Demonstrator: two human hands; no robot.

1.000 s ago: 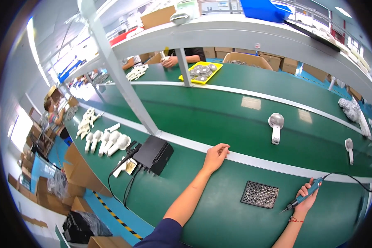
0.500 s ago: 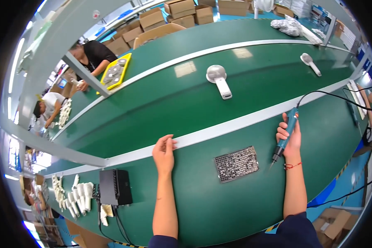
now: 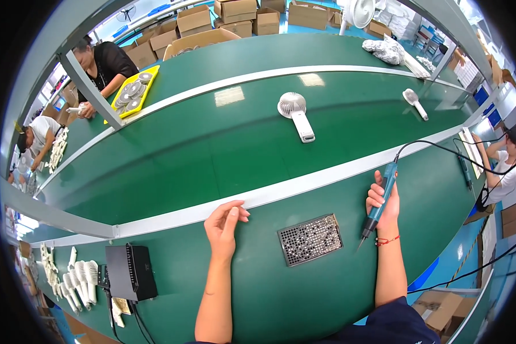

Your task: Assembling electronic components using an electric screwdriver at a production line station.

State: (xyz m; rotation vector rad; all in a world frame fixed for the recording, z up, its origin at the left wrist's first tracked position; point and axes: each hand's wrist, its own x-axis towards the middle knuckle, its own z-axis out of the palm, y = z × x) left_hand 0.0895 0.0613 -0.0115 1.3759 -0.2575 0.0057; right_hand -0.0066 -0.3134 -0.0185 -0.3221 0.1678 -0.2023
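My right hand is wrapped round a teal electric screwdriver, its black nose and thin bit slanting down to the left above the green bench. Left of the bit lies a dark screw tray, a grid of holes with many small shiny screws in it. My left hand hovers near the pale rail, holding nothing, its fingers loosely bent and the thumb a little apart. Beyond the rail, a white handheld fan rests on the green conveyor belt, and a second handheld fan lies farther right.
A black box with cables stands at the left, next to several white fans. The screwdriver's cable arcs off to the right. Across the belt, a co-worker sits by a yellow tray of round grey parts. Frame posts rise at both sides.
The view has swung, so the bench things sit farther left and lower. My left hand's fingers and thumb have parted somewhat. My right hand keeps its grip on the screwdriver.
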